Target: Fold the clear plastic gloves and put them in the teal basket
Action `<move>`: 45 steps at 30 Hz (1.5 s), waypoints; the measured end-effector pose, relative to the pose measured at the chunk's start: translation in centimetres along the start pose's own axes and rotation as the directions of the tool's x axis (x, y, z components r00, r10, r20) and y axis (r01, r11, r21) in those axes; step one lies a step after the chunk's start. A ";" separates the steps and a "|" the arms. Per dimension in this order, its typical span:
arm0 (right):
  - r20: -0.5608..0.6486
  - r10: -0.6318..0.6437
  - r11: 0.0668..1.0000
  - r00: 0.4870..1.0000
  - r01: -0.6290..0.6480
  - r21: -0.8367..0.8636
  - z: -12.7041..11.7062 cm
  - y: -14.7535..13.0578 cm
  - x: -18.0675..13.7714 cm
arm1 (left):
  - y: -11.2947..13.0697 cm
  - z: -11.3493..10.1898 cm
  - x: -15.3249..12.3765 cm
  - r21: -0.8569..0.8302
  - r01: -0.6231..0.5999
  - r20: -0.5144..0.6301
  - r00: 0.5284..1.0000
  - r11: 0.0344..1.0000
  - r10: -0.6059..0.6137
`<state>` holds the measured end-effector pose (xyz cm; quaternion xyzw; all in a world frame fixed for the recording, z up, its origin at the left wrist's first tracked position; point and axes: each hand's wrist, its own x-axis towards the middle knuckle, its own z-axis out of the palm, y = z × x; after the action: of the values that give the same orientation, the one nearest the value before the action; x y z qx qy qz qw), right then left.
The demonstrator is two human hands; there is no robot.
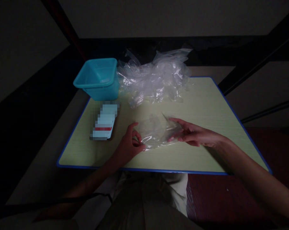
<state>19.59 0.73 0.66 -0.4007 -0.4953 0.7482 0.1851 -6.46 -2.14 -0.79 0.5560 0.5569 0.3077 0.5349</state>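
A clear plastic glove [156, 131] lies flat on the pale yellow-green table [206, 105] near its front edge. My left hand [129, 145] pinches the glove's lower left edge with thumb and fingers curled together. My right hand [194, 134] reaches in from the right, its fingers stretched out and lying on the glove's right side. Behind them a heap of clear plastic gloves [156, 76] sits at the table's far edge.
A turquoise plastic tub [99, 78] stands at the far left corner, beside the heap. A phone with a lit, blurred screen [105, 121] lies left of my left hand. The table has a blue rim; dark surroundings and my lap lie below it.
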 end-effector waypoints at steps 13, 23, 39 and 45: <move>0.062 0.019 0.995 0.998 -0.013 -0.103 -0.3 0.1 0.3 | -0.1 -0.1 0.1 0.001 -0.021 0.011 1.000 1.000 0.021; -0.252 -0.062 0.991 0.966 0.031 -0.127 0.6 1.5 -1.7 | 0.0 -0.2 -0.4 -0.034 -0.025 -0.005 1.000 0.999 0.025; -0.442 -0.111 0.986 0.890 0.045 -0.158 1.7 3.0 -2.7 | -0.5 -0.2 -1.0 -0.027 -0.073 -0.008 0.997 0.997 0.072; -0.400 -0.118 0.985 0.909 0.057 -0.160 2.0 2.6 -2.8 | 0.1 -0.8 -0.6 0.052 -0.030 0.070 0.997 0.998 0.027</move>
<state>20.03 -3.54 -0.12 -0.5378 -0.5162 0.6010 0.2883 -7.29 -2.45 -0.40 0.5882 0.5378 0.2810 0.5347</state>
